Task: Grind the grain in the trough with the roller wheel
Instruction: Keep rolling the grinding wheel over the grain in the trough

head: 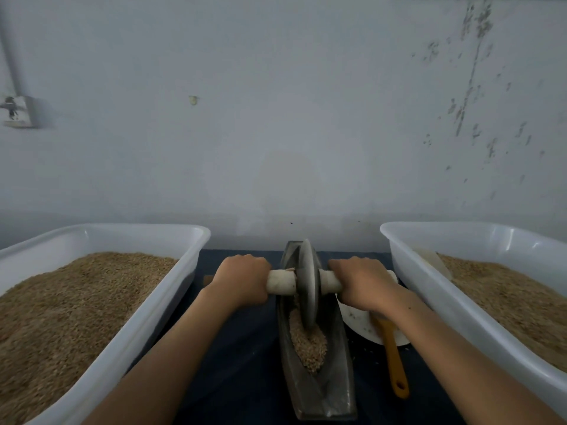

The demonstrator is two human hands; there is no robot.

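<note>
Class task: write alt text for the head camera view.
Both hands, left hand and right hand, grip the handle of a roller wheel standing in a narrow trough of grain, between two white tubs of grain.

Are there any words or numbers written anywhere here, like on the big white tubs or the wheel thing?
No words, numbers or labels can be read anywhere.
The left tub and the right tub are plain white.
The roller wheel, its handle and the trough bear no marks.
The yellow-handled tool is plain too.
The small fixture on the wall is too blurred to tell.
</note>
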